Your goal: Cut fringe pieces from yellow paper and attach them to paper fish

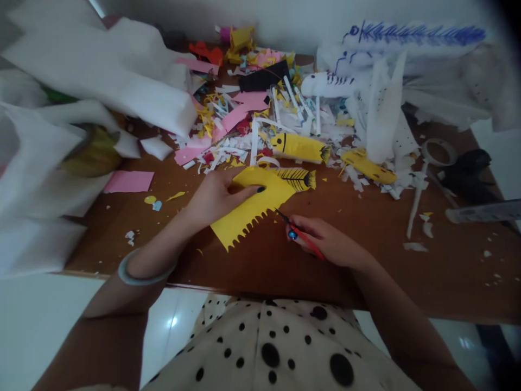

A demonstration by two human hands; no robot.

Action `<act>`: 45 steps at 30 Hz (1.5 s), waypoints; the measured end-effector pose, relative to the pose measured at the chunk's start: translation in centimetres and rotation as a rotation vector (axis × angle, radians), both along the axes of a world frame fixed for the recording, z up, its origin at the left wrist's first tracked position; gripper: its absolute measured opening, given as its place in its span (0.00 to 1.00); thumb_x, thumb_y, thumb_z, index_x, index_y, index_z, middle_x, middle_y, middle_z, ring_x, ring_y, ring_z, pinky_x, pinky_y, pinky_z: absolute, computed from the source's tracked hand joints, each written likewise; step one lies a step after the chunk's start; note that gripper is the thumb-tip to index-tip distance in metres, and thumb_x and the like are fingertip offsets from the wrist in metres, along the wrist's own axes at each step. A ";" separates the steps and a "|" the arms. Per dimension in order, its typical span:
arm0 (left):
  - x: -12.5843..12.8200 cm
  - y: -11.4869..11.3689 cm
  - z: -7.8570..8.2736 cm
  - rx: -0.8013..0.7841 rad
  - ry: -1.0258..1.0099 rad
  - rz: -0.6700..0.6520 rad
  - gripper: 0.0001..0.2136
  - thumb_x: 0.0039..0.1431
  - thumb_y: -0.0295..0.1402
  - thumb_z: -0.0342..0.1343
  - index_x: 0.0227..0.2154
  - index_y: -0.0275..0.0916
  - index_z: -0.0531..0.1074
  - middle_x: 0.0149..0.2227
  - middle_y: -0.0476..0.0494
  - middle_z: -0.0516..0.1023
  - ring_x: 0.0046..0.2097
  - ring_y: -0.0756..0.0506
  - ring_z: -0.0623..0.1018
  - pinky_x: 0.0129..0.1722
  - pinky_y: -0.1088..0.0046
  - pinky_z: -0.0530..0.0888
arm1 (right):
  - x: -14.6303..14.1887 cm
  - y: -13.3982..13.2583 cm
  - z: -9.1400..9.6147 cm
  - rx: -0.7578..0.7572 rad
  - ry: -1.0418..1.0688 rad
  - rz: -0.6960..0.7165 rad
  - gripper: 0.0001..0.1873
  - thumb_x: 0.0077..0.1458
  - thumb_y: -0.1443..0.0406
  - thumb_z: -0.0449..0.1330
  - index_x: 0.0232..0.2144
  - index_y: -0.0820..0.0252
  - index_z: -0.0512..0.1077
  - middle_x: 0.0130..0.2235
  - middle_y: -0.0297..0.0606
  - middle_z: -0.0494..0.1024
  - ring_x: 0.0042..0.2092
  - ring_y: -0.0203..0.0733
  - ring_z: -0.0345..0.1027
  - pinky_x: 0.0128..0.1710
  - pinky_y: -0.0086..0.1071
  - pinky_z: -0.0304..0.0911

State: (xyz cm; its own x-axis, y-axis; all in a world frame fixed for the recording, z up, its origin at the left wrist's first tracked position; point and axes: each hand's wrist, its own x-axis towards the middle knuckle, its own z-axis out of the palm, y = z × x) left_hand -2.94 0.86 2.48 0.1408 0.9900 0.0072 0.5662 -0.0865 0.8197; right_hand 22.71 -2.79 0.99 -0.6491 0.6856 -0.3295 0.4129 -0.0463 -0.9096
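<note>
My left hand (222,196) pinches a sheet of yellow paper (260,202) between thumb and fingers. A row of curved notches runs along the sheet's near edge. In my right hand (321,238) is a pair of red-handled scissors (303,236), their dark tips at the notched edge. Whether the blades are apart is too small to tell. Just beyond the sheet, a yellow paper fish tail with black lines (299,179) sticks out to the right. Behind it lies a rolled yellow paper figure (301,147) with a drawn face.
Paper scraps (232,149), pink strips (240,114) and white pens (293,100) pile up at the back. White foam sheets (142,92) crowd the left. A tape roll (439,152) and a black object (468,171) lie right on the brown table (366,206).
</note>
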 end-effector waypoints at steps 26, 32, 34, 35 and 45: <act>0.2 0.1 -0.3 0.044 0.084 -0.121 0.15 0.58 0.42 0.59 0.42 0.37 0.79 0.36 0.46 0.83 0.34 0.47 0.79 0.32 0.77 0.73 | 0.0 0.3 0.5 -0.005 -0.048 0.068 0.15 0.64 0.56 0.53 0.30 0.59 0.62 0.30 0.31 0.66 0.31 0.33 0.57 0.32 0.29 0.54; 0.1 0.1 -0.4 0.062 0.077 -0.120 0.15 0.58 0.43 0.59 0.41 0.38 0.79 0.36 0.46 0.83 0.34 0.47 0.79 0.33 0.77 0.73 | 0.0 0.2 0.4 -0.035 -0.031 0.044 0.16 0.65 0.54 0.52 0.32 0.59 0.64 0.31 0.31 0.67 0.31 0.32 0.57 0.31 0.28 0.54; 0.2 0.1 -0.4 0.060 0.085 -0.111 0.15 0.57 0.43 0.59 0.41 0.38 0.79 0.36 0.46 0.83 0.34 0.47 0.79 0.32 0.77 0.73 | 0.0 0.1 0.4 -0.053 -0.021 0.032 0.16 0.65 0.53 0.52 0.32 0.59 0.65 0.31 0.31 0.67 0.30 0.32 0.57 0.31 0.28 0.54; 0.2 0.1 -0.4 0.063 0.083 -0.108 0.15 0.57 0.43 0.59 0.40 0.38 0.79 0.36 0.45 0.83 0.34 0.47 0.79 0.31 0.76 0.73 | 0.0 0.1 0.4 -0.064 -0.015 0.029 0.16 0.65 0.53 0.52 0.32 0.59 0.65 0.31 0.31 0.67 0.30 0.31 0.57 0.30 0.28 0.54; 0.1 0.1 -0.2 0.080 0.133 -0.108 0.14 0.58 0.42 0.59 0.43 0.40 0.79 0.35 0.46 0.83 0.31 0.48 0.78 0.27 0.77 0.70 | 0.1 0.2 0.6 -0.089 -0.024 0.026 0.16 0.65 0.53 0.51 0.32 0.59 0.65 0.29 0.30 0.65 0.29 0.31 0.57 0.30 0.27 0.54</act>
